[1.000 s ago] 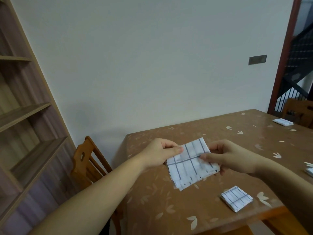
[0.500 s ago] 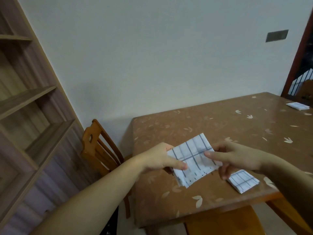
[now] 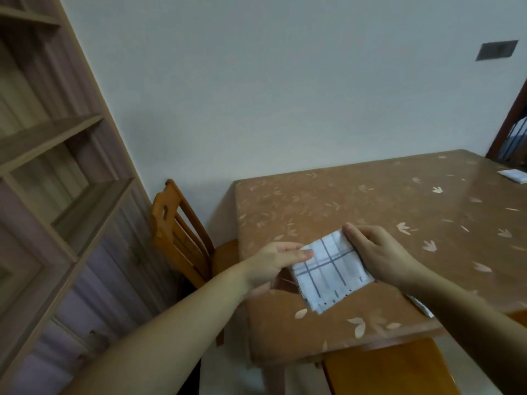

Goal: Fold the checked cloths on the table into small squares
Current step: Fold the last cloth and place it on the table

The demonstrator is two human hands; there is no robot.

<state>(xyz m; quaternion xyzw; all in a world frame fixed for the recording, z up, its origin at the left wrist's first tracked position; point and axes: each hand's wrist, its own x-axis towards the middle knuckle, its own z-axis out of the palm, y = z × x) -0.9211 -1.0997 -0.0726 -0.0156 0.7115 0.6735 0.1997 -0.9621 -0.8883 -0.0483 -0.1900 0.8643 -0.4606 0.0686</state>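
White cotton-like cloth with a grey-blue check [image 3: 332, 273], already folded into a layered square, sits between both hands near the front left corner of the table. The left hand [image 3: 273, 265] holds its left edge, thumb laid flat along the top of the cloth and the other fingers curled beneath it. The right hand [image 3: 379, 256] grips the cloth's right edge, its thumb on the far corner and the fingers tucked under the fabric, hidden from view. The cloth's near corner shows several stacked layers and reaches down toward the tabletop; whether it touches the surface cannot be told.

Under the right forearm, a second folded white checked cloth [image 3: 422, 307] lies on the table, only a sliver of it visible by the front edge. A third small white folded cloth [image 3: 513, 175] rests far off at the table's right side, cut by the frame.

The brown table covering with pale leaf prints [image 3: 356, 201] looks glossy. An orange-brown wooden chair [image 3: 176, 232] stands at the table's left end, against the white wall [image 3: 285, 81]. Another orange wooden seat [image 3: 382, 369] is tucked under the near edge. Wooden shelving [image 3: 54, 155] fills the left side. A dark grey rectangular wall plate [image 3: 496, 49] sits high on the right.
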